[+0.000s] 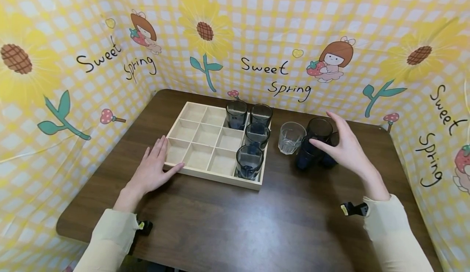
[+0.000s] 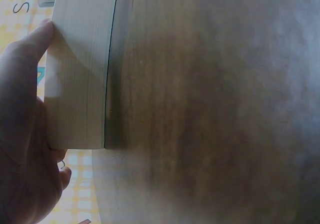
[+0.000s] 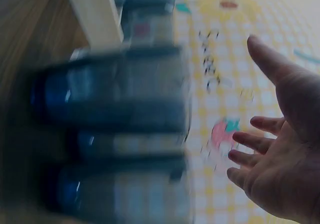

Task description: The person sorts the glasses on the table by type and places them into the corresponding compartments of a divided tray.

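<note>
- Hazard, collision: we judge that the front dark glass (image 1: pixel 307 155), the rear dark glass (image 1: pixel 320 128) and the right-hand dark glass (image 1: pixel 329 160) stand so closely grouped that an off-line reach could knock one against another.
- Hazard, bystander: the clear glass (image 1: pixel 291 138) stands just beside this group, on its tray side; we could tip it with a wide sideways sweep.
- Hazard, slip: the walls look smooth, so a pinch too near the rim could let a glass slide.
- Hazard, tray shift: should we push the wooden tray (image 1: pixel 198 174) at its left front corner, its four seated glasses (image 1: pixel 249 162) could rattle; uneven hand pressure would be the cause.
- Right hand (image 1: pixel 346 145): we hold it beside and above the dark group, thumb and fingers spread wide, gripping nothing. The right wrist view shows a gap between hand and glasses.
- Left hand (image 1: pixel 152 168): we rest it flat-fingered at the tray's left front corner, thumb along the front wall, fingers by the left wall; it bears on the corner without a closed grip.
- Location: the tray lies on the table (image 1: pixel 220 219), left of the loose glasses; its right column is filled.
</note>
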`<state>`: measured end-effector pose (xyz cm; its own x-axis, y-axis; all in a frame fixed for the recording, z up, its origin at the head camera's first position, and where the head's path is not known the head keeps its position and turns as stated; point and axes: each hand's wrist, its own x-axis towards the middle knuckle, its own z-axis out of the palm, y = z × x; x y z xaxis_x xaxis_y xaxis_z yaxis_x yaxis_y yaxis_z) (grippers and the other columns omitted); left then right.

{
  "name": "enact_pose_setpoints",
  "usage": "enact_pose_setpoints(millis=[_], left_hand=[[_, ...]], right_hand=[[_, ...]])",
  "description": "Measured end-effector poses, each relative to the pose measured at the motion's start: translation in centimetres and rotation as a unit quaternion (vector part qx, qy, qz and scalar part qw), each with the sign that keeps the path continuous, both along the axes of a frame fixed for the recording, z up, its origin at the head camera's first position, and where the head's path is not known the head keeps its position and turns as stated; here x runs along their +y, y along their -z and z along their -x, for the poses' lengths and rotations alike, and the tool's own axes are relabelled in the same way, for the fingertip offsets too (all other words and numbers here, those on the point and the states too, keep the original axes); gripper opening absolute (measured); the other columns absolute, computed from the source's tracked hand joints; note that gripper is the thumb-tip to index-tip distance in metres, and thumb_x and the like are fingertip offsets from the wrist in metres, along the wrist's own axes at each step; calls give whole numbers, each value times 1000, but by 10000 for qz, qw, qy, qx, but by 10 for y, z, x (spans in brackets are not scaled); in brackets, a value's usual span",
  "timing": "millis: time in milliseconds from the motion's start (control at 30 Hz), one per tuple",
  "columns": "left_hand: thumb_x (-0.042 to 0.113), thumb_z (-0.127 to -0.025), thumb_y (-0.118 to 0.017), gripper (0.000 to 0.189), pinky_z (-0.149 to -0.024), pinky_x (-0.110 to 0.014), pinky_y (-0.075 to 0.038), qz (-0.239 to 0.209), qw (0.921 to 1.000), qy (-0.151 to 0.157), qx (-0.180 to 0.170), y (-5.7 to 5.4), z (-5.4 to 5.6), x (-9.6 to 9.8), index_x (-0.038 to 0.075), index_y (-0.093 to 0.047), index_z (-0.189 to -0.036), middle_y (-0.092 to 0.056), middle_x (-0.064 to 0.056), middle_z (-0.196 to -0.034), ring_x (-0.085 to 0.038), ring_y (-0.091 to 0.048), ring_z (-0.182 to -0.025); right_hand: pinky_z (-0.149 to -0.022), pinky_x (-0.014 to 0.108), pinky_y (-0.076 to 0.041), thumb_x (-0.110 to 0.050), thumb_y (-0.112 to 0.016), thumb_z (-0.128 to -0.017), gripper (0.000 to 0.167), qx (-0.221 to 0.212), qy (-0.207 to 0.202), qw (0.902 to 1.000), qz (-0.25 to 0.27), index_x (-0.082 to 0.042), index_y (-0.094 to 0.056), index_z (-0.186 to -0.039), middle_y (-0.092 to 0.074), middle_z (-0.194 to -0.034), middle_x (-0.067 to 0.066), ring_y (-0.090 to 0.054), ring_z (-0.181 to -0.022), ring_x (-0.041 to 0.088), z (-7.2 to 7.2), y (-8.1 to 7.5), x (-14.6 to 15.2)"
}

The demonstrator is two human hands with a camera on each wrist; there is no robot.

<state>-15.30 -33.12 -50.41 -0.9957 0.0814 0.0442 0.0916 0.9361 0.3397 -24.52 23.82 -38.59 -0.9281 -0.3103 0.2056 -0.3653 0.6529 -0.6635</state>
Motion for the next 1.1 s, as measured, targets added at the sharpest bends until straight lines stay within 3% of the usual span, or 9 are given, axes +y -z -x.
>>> enact_pose_setpoints(millis=[300, 567, 667, 733, 800, 900, 1033, 1100], left_hand=[[67, -106, -58, 113, -135, -74, -13, 6, 10000, -10, -22, 0, -1, -1, -5, -2, -174, -7, -29, -184, -51, -13, -170], [66, -106, -58, 113, -135, -74, -13, 17, 10000, -32, -11, 1, -1, -1, -6, -3, -174, -8, -30, -183, -51, -12, -170], [67, -106, -58, 113, -136, -73, -13, 23, 10000, -39, -33, 1, -1, -1, -5, -3, -174, -7, -29, -184, -51, -12, -171], [67, -106, -58, 113, -136, -73, -13, 15, 10000, -36, -43, 1, -1, -1, -5, -2, -174, -7, -28, -184, -51, -12, -171], [67, -106, -58, 113, -136, -73, -13, 12, 10000, -21, -45, 0, 0, 0, -5, -2, -174, -7, -28, -184, -51, -13, -170], [67, -106, -58, 114, -135, -74, -13, 17, 10000, -14, -31, 0, 0, 0, -5, -2, -174, -7, -28, -184, -51, -13, -170], [67, -106, -59, 114, -135, -74, -13, 19, 10000, -16, -41, 0, 0, 0, -5, -2, -174, -6, -28, -184, -51, -12, -170], [67, -106, -59, 114, -135, -74, -13, 10, 10000, -14, -56, -1, 0, 0, -5, -2, -174, -6, -28, -184, -51, -12, -171]], right_hand=[[-125, 84, -20, -22, -92, -92, 120, -523, 4, 9986, 98, -17, -9, -179, -11, -184, 25, -14, -168, 55, 3, 23, 47], [-125, 82, -20, -6, -93, -87, 130, -851, -155, 9952, 455, -14, -1, -178, -9, -183, 30, -14, -166, 59, 11, 46, 68], [-129, 43, -38, 0, -89, -88, 131, -949, -157, 9928, 716, -16, 4, -178, -14, -181, 32, -24, -165, 48, 14, 58, 75], [-113, 17, -46, 2, -87, -90, 128, -1023, -103, 9903, 930, -15, 5, -178, -20, -178, 33, -40, -157, 27, 14, 66, 78], [-92, 1, -44, 4, -84, -92, 124, -1039, -65, 9883, 1117, -12, 4, -178, -27, -176, 32, -48, -143, 2, 14, 74, 80], [-91, 1, -47, 10, -82, -91, 120, -937, -112, 9843, 1492, -7, 0, -177, -46, -166, 13, -47, -126, -18, 13, 85, 81], [-91, 2, -50, 17, -79, -89, 116, -772, -165, 9782, 1920, -7, -6, -176, -52, -147, -25, -54, -125, -19, 11, 95, 78], [-89, 3, -51, 19, -79, -88, 116, -725, -126, 9761, 2043, -7, -8, -176, -53, -141, -32, -57, -123, -19, 12, 100, 76]])
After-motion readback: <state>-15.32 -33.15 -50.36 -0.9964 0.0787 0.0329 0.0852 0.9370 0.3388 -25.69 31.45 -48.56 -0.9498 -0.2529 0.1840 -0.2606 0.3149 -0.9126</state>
